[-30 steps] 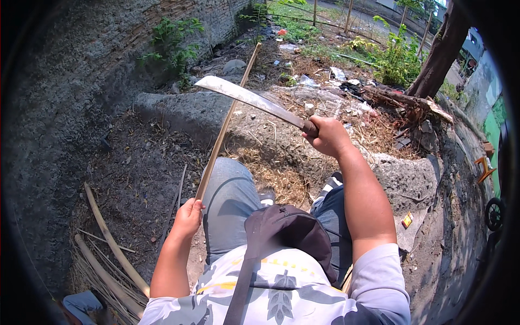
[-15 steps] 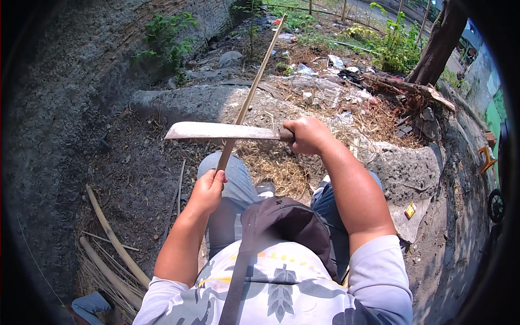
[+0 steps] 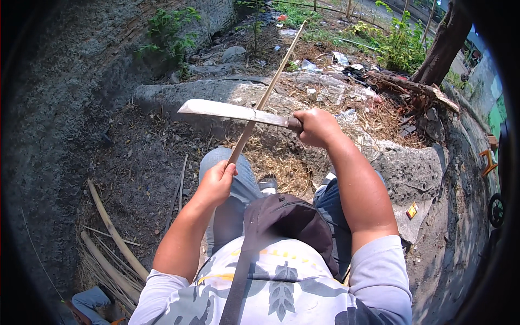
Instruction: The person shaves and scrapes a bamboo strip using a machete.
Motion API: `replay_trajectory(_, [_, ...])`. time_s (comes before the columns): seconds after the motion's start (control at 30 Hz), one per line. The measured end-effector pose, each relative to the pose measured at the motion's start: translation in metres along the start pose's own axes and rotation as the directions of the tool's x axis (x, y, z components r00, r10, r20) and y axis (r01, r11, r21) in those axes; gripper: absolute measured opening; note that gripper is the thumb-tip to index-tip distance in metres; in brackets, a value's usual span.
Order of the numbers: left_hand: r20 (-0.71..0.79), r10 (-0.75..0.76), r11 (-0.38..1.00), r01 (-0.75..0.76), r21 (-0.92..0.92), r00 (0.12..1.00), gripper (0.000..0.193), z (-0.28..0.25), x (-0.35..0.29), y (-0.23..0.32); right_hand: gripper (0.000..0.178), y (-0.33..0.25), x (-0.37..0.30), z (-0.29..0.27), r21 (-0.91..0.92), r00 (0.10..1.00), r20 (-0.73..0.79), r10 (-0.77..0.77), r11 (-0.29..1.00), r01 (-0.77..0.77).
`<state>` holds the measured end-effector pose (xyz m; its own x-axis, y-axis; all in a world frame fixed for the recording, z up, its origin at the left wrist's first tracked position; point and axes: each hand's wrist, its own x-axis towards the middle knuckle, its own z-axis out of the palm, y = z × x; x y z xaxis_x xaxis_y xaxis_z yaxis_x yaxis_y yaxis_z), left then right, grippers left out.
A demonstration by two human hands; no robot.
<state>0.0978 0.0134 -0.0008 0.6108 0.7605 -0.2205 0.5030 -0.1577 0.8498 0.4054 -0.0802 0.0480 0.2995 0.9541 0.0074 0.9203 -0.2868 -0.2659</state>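
A dark bag point(image 3: 295, 219) is sitting in the lap of a person working outdoors, its top showing shut and its contents hiding from view. Long pale sticks point(image 3: 116, 233) are lying on the ground to the left. The left hand point(image 3: 216, 181) is clamping its grip around the near end of a thin wooden strip point(image 3: 245, 137), which is slanting up and away over the left knee point(image 3: 215, 156). Just beyond, the right hand point(image 3: 318, 127) is clasping the handle of a long knife point(image 3: 227, 110), its grip wrapping fully round, with the blade crossing in front of the strip and seemingly touching it. The step in hand is looking like shaving or trimming the strip; the next stroke would probably be calling for a firm left grip, a shallow blade angle and fingers well clear of the edge. A small red-and-yellow packet point(image 3: 412, 210) is lying near a rough slab point(image 3: 403, 168), any contents escaping view. Farther off, plastic scraps point(image 3: 340, 58) are littering the soil near a leaning tree trunk point(image 3: 443, 46)
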Motion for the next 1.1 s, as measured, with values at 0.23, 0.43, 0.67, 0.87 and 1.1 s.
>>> replay_trajectory(0.23, [-0.013, 0.017, 1.0, -0.016, 0.026, 1.0, 0.029, 0.002, 0.0, -0.008, 0.024, -0.025, -0.008, -0.004, -0.105, 0.998, 0.026, -0.061, 0.992, 0.063])
replay_trajectory(0.43, [-0.071, 0.181, 0.953, -0.157, 0.258, 0.981, 0.03, -0.001, -0.016, 0.01, 0.017, 0.005, 0.002, 0.004, -0.073, 0.996, -0.084, -0.003, 0.997, -0.004])
replay_trajectory(0.67, [-0.073, 0.104, 0.963, -0.082, 0.255, 0.992, 0.03, -0.001, -0.026, -0.013, 0.019, -0.007, -0.004, 0.0, -0.114, 0.998, 0.03, -0.047, 0.992, 0.05])
replay_trajectory(0.87, [-0.074, 0.116, 0.965, -0.095, 0.243, 0.99, 0.03, 0.001, -0.02, -0.006, 0.019, -0.012, -0.008, 0.003, -0.102, 0.996, -0.008, -0.083, 0.991, 0.082])
replay_trajectory(1.1, [-0.084, 0.182, 0.947, -0.152, 0.282, 0.98, 0.027, -0.003, -0.033, -0.014, 0.018, -0.036, -0.015, 0.001, -0.147, 0.969, 0.029, -0.246, 0.958, 0.247])
